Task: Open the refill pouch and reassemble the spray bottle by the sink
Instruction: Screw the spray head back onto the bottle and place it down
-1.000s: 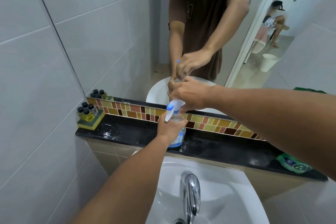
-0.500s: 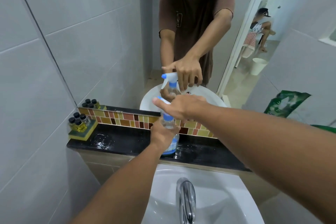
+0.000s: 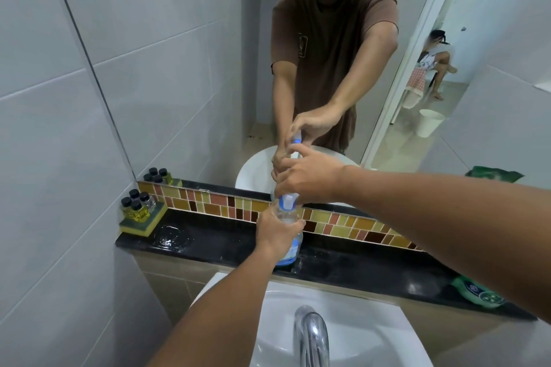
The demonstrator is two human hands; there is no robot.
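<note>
While the left hand [image 3: 275,231] wraps the spray bottle [image 3: 290,247] standing on the black ledge [image 3: 357,270] behind the sink [image 3: 372,325], the right hand [image 3: 310,177] closes over its spray head [image 3: 286,201], mostly hidden and seemingly seated. The green refill pouch [image 3: 477,295] lies far right, partly cut off by the arm.

small bottles [image 3: 136,202] on sponge [image 3: 143,222], chrome faucet [image 3: 313,337], mirror [image 3: 328,53], mosaic tile strip [image 3: 214,207]

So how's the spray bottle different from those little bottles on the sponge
The spray bottle stands alone mid-ledge, gripped by the left hand while the right hand works its white and blue top; the little bottles sit untouched as a cluster on the sponge at the ledge's left end. The spray bottle is taller, with a blue label; the little bottles are short, black-capped, some holding yellow liquid. Both are clear and upright.
</note>
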